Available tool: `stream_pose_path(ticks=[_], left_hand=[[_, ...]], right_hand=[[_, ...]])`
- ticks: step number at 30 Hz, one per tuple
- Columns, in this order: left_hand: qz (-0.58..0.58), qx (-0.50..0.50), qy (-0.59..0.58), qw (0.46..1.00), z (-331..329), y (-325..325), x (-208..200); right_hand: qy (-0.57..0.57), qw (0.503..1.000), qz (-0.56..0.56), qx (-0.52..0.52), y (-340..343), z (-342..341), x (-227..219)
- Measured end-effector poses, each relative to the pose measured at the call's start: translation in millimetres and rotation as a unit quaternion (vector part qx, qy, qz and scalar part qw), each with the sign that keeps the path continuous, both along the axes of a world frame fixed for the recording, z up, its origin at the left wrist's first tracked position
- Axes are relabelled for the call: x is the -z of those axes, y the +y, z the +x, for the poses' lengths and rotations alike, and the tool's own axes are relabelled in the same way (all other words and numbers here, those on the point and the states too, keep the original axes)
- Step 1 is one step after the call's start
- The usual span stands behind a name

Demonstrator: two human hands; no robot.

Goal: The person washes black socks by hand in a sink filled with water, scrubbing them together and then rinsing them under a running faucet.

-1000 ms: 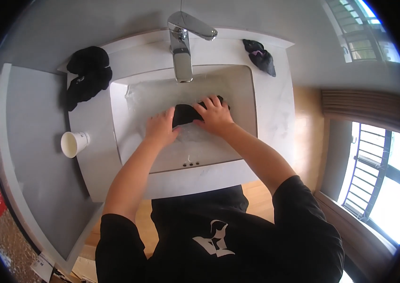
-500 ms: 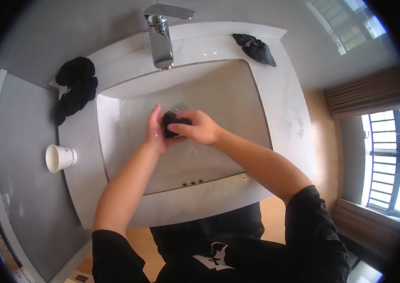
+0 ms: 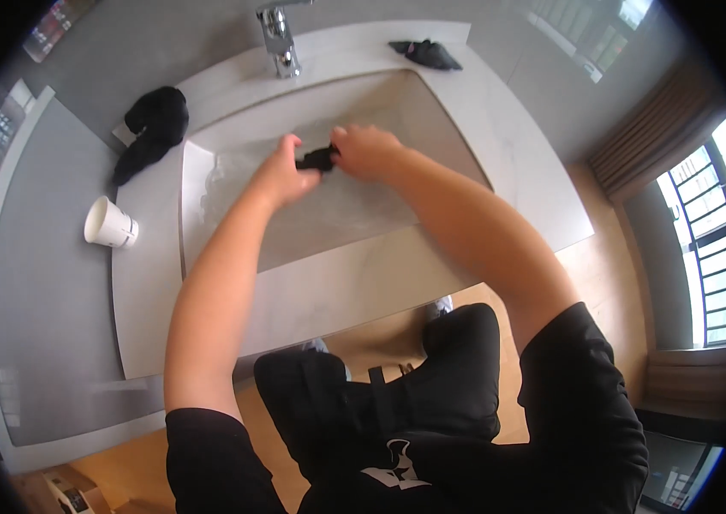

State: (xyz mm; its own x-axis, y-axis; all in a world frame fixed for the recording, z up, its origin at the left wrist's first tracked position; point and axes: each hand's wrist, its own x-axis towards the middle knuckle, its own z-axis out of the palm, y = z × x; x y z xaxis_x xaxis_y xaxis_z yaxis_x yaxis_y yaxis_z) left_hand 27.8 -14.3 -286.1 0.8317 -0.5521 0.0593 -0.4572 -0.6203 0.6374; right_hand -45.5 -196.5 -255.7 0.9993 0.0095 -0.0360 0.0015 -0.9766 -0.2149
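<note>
Over the washbasin (image 3: 440, 141), a small black sock (image 3: 318, 160) is stretched between my two hands. My left hand (image 3: 280, 174) has one end of it between thumb and fingers. The other end is gripped by my right hand (image 3: 368, 154), with the fingers bent around it. Cloudy water covers the basin's bottom below them. Another dark, crumpled sock-like piece (image 3: 157, 124) lies on the left counter, and a smaller dark piece of cloth (image 3: 431, 56) is at the back right corner.
A chrome faucet (image 3: 279, 43) stands behind the basin. A white paper cup (image 3: 111, 224) is at the counter's left edge, beside a grey panel (image 3: 46, 257). The pale counter (image 3: 346, 287) runs along the front. At the right are a brown curtain (image 3: 654, 128) and a barred window (image 3: 710, 248).
My hands have drawn apart, so the sock that was bunched between them is now pulled out lengthwise. The view has shifted, bringing more floor and my legs into sight.
</note>
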Motion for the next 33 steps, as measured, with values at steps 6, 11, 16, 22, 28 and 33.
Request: stream_pose_path(ticks=[6,11,16,22,28,33], left_hand=[[0.287,0.133,0.031,0.948,-16.8,-8.2,-10.8],[0.274,0.150,0.006,0.950,-17.4,-5.5,-0.9],[0.026,0.038,0.102,0.994,-15.7,-2.7,-23.5],[-0.252,0.069,0.171,0.950,-35.0,-29.3,-52.4],[-0.240,0.056,0.193,0.950,-34.8,-24.2,-60.8],[-0.275,0.018,0.314,0.908,-32.6,-17.4,-68.8]], right_hand=[[0.048,0.987,-0.144,-0.058,9.8,-9.2,7.8],[0.104,0.980,-0.116,-0.122,12.5,-1.9,37.2],[0.209,0.969,0.090,-0.099,-4.3,20.3,22.6],[-0.015,0.805,0.575,0.148,-0.4,12.5,-30.9],[-0.013,0.564,0.820,0.096,14.1,-3.2,-60.7],[-0.031,0.693,0.720,0.017,6.4,-7.9,-64.2]])
